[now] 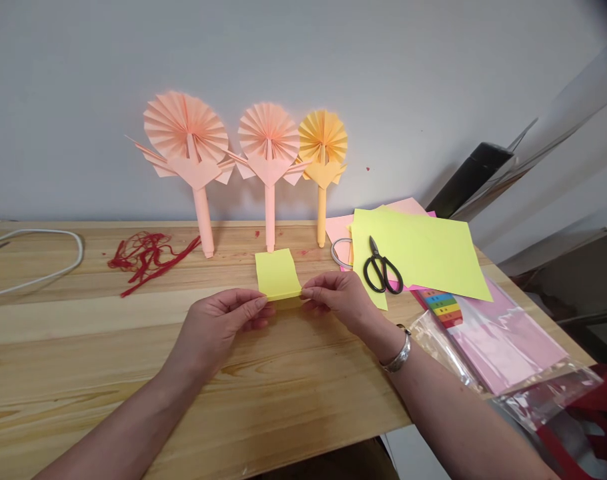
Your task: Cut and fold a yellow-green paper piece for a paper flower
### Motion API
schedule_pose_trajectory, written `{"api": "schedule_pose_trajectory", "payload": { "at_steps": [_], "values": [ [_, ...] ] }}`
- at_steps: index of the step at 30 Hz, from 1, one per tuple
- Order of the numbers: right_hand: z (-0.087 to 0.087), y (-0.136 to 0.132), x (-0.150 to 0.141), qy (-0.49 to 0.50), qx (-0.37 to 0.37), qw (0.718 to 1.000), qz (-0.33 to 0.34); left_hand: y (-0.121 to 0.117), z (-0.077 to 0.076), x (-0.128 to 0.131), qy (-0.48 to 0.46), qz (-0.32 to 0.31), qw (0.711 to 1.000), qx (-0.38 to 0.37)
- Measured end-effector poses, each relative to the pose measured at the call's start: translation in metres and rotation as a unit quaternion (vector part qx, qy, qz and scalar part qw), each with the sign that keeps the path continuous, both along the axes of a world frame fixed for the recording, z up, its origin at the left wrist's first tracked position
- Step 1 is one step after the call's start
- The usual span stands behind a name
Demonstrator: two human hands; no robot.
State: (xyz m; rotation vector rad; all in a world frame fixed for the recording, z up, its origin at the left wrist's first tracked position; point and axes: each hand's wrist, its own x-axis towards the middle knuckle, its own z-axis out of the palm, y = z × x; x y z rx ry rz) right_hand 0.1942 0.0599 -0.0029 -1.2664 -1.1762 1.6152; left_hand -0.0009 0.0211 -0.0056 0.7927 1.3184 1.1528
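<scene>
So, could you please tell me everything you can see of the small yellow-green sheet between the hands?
The small yellow-green sheet looks like paper, roughly rectangular, with what looks like a narrow fold along its near edge. The left grip pinches one end of that edge, the right grip the other. Its far edge reaches close to the foot of the middle pleated paper flower; whether they touch is unclear.

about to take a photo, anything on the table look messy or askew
The red thread lies in a loose tangle on the table, messy beside the row of paper fans. Small red specks are scattered near the fans' bases too, like stray scraps.
</scene>
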Motion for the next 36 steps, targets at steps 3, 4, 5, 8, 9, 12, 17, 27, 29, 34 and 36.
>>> {"api": "schedule_pose_trajectory", "payload": {
  "at_steps": [3,4,5,8,9,12,17,27,29,34,36],
  "values": [
    [0.002,0.0,0.002,-0.005,-0.017,1.0,0.01,0.0,0.0,-0.001,0.01,-0.002,1.0,0.007],
    [0.003,0.0,0.003,-0.004,-0.023,1.0,0.016,0.001,-0.001,-0.002,0.023,-0.005,1.0,0.013],
    [0.003,0.0,0.004,-0.002,-0.029,0.999,0.023,0.001,-0.001,-0.004,0.043,-0.01,0.999,0.02],
    [0.004,0.0,0.007,0.016,-0.043,0.998,0.045,0.0,-0.001,-0.007,0.119,-0.029,0.991,0.045],
    [0.004,0.001,0.008,0.021,-0.043,0.998,0.051,0.0,-0.001,-0.007,0.141,-0.034,0.988,0.053],
    [0.006,0.001,0.01,0.017,-0.02,0.998,0.06,-0.001,0.003,-0.007,0.177,-0.034,0.98,0.08],
    [0.009,0.001,0.01,-0.004,0.021,0.997,0.071,-0.001,0.005,-0.004,0.197,-0.036,0.974,0.105],
    [0.009,0.0,0.008,-0.019,0.04,0.997,0.058,-0.001,0.002,-0.006,0.146,-0.039,0.988,0.043],
    [0.01,0.0,0.009,-0.024,0.039,0.997,0.059,0.0,-0.001,-0.006,0.107,-0.038,0.993,0.031],
    [0.009,0.0,0.008,-0.025,0.029,0.998,0.052,0.002,-0.007,-0.006,0.034,-0.04,0.998,0.019],
    [0.008,0.0,0.008,-0.023,0.016,0.998,0.047,0.002,-0.007,-0.007,0.032,-0.042,0.998,0.016]
  ]
}}
